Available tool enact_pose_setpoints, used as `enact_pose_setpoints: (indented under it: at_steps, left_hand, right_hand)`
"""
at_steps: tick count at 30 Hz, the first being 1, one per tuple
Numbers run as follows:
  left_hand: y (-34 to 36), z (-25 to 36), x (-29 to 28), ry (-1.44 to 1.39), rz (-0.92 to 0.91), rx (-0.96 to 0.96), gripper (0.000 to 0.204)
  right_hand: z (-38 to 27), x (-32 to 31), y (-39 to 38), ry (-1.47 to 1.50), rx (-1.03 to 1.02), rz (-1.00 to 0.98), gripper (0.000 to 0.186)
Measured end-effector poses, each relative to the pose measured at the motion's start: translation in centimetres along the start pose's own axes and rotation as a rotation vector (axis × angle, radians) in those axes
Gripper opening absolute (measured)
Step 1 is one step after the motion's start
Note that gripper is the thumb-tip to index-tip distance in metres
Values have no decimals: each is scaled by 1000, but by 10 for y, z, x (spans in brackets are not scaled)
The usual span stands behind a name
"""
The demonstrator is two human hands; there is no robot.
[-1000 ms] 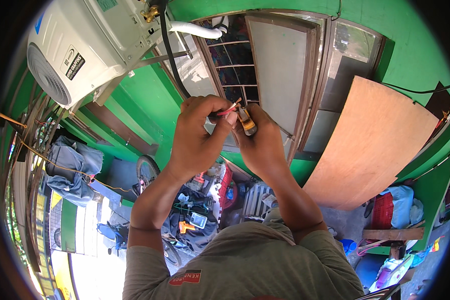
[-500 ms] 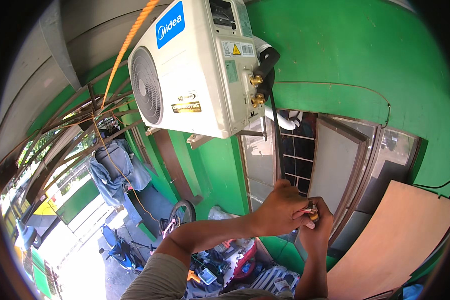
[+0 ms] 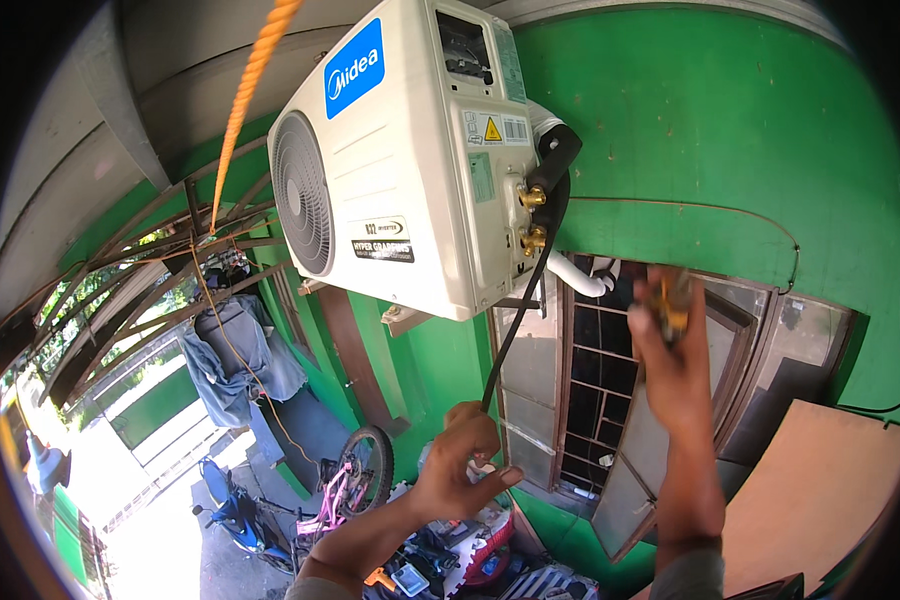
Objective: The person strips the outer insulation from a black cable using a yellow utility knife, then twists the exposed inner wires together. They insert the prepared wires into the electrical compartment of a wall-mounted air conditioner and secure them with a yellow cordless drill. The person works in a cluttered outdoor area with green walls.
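Observation:
My left hand [image 3: 458, 460] is closed around the lower end of a black cable [image 3: 518, 335]. The cable slants down from beside the brass valves [image 3: 533, 217] on the right side of a white air conditioner outdoor unit [image 3: 395, 180]. Up and to the right, my right hand [image 3: 678, 350] grips a small yellow and dark tool [image 3: 673, 312], smeared by motion, so its kind is unclear. This hand is in front of the window, apart from the cable. Black insulated pipe [image 3: 553, 165] bends around behind the valves.
An open window panel [image 3: 635, 460] juts out beside my right forearm. A tan board [image 3: 820, 500] leans at the right. Below lie a pink bicycle [image 3: 342, 492], a blue motorcycle [image 3: 238, 518] and cluttered tools. An orange rope [image 3: 255, 90] hangs at the upper left.
My hands have parted: the left went down and left with the cable, the right rose with the small tool. The view has shifted slightly, with the unit now lower and further right.

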State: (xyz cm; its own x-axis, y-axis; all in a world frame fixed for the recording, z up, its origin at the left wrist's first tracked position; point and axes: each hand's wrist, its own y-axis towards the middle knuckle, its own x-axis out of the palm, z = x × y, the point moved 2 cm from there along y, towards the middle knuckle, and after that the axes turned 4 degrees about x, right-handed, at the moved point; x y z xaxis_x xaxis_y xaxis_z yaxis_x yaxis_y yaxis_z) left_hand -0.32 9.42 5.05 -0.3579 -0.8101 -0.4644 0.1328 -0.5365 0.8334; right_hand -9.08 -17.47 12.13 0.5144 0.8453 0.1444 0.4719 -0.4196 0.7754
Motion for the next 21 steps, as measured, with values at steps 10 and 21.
enact_pose_setpoints:
  at_steps: [10,21]
  left_hand:
    - [6,30,-10,-233,178,-156,43]
    - [8,22,-3,-637,589,-222,29]
  right_hand:
    - [-172,197,441,-522,-749,-249,90]
    - [-178,225,464,-804,-662,-388,85]
